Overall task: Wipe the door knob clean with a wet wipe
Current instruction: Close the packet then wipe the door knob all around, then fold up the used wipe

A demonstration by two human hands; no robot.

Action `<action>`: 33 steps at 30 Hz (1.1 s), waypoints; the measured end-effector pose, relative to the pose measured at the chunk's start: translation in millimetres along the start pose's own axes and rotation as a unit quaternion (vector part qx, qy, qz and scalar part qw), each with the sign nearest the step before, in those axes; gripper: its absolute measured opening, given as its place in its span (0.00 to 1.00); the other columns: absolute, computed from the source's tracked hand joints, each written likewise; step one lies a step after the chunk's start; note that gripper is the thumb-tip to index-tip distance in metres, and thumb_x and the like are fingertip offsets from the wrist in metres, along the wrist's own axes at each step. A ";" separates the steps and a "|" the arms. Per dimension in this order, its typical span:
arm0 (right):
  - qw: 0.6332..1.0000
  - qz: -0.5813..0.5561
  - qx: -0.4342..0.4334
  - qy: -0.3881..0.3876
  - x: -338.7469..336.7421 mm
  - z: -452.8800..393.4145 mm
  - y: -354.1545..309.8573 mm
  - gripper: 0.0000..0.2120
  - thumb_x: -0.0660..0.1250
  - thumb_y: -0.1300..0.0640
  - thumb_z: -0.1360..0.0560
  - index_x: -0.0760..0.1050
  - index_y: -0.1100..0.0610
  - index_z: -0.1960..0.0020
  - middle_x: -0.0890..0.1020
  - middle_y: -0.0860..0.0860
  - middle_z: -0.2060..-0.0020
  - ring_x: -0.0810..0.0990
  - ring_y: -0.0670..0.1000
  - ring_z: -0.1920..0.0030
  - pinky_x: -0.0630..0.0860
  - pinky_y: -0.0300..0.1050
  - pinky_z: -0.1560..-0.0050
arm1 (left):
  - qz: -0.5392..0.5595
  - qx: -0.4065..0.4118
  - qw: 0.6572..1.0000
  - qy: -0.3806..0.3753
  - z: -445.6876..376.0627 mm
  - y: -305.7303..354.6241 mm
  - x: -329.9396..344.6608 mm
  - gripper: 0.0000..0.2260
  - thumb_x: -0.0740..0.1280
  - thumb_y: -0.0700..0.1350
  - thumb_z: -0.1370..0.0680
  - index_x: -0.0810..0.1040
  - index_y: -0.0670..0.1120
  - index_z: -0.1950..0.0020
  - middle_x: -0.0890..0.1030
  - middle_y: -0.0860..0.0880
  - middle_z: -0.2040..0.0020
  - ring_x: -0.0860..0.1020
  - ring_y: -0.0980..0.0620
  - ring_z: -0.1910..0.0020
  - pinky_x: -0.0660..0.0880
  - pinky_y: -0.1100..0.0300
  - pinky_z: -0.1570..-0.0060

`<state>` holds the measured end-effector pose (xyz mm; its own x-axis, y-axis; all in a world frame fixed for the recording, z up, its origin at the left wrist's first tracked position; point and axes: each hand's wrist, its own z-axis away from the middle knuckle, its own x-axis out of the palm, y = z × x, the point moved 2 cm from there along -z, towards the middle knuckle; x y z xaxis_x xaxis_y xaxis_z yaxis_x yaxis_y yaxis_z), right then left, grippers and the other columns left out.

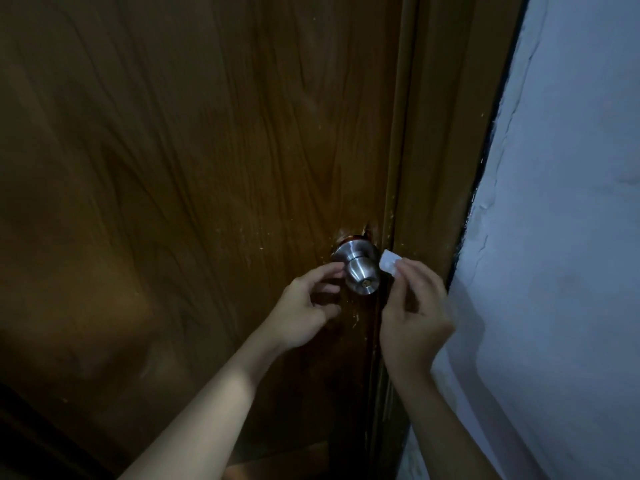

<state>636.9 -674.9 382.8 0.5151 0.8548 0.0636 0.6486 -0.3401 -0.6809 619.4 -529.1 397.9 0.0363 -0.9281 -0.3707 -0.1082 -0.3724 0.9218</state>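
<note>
A round steel door knob (360, 271) with a keyhole in its face sticks out of the brown wooden door (194, 161), close to the door's right edge. My right hand (414, 317) pinches a small folded white wet wipe (390, 262) between its fingertips, right beside the knob's right side. My left hand (308, 306) is at the knob's left side, fingers curled and apart, with the fingertips touching or almost touching the knob. Nothing lies in that hand.
The brown door frame (433, 168) runs along the right of the door. Past it stands a pale painted wall (561, 237) with cracks. The scene is dim, and the wood around the knob is scratched.
</note>
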 end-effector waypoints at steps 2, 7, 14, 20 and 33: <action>0.997 0.032 -0.013 -0.076 7.2 1.6 1.2 0.11 0.63 0.67 0.27 0.78 0.64 0.46 0.82 0.58 0.50 0.78 0.49 0.48 0.77 0.37 0.47 | -0.005 0.001 1.000 -0.004 0.7 -0.4 1.0 0.28 0.65 0.31 0.28 0.66 0.51 0.32 0.71 0.50 0.34 0.72 0.53 0.39 0.74 0.48 0.40; 0.954 0.030 0.164 -0.249 18.3 4.3 12.6 0.21 0.63 0.63 0.25 0.67 0.56 0.32 0.75 0.51 0.37 0.73 0.48 0.38 0.75 0.45 0.43 | -0.022 0.009 1.000 -0.005 3.3 1.0 3.3 0.29 0.65 0.31 0.28 0.65 0.52 0.32 0.68 0.49 0.33 0.72 0.54 0.38 0.76 0.51 0.43; 0.740 -0.315 0.568 -0.175 17.5 4.6 13.7 0.13 0.64 0.66 0.26 0.75 0.63 0.42 0.79 0.58 0.44 0.79 0.51 0.46 0.77 0.41 0.51 | -0.049 0.009 0.999 -0.013 3.0 5.9 -0.1 0.31 0.66 0.31 0.29 0.63 0.50 0.30 0.67 0.50 0.32 0.70 0.52 0.37 0.75 0.48 0.41; 0.626 -0.410 0.644 -0.158 7.4 7.5 15.1 0.12 0.64 0.69 0.28 0.75 0.67 0.44 0.78 0.63 0.45 0.79 0.55 0.47 0.82 0.39 0.60 | -0.057 0.003 0.998 -0.003 3.2 -0.4 4.6 0.32 0.67 0.32 0.30 0.62 0.51 0.29 0.69 0.52 0.33 0.72 0.54 0.39 0.74 0.51 0.41; 0.835 -0.206 0.389 -0.331 -9.4 15.9 -7.8 0.06 0.63 0.59 0.25 0.76 0.53 0.49 0.83 0.52 0.56 0.82 0.47 0.58 0.78 0.39 0.60 | 0.060 0.050 0.997 0.023 23.0 3.8 7.7 0.08 0.65 0.50 0.25 0.82 0.49 0.53 0.84 0.52 0.59 0.81 0.55 0.57 0.74 0.63 0.59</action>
<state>618.2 -674.1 375.9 -0.2504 0.9535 0.1677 0.0015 0.1736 -0.9848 596.4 -537.5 396.0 0.0631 -0.9659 -0.2511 -0.2120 -0.2588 0.9424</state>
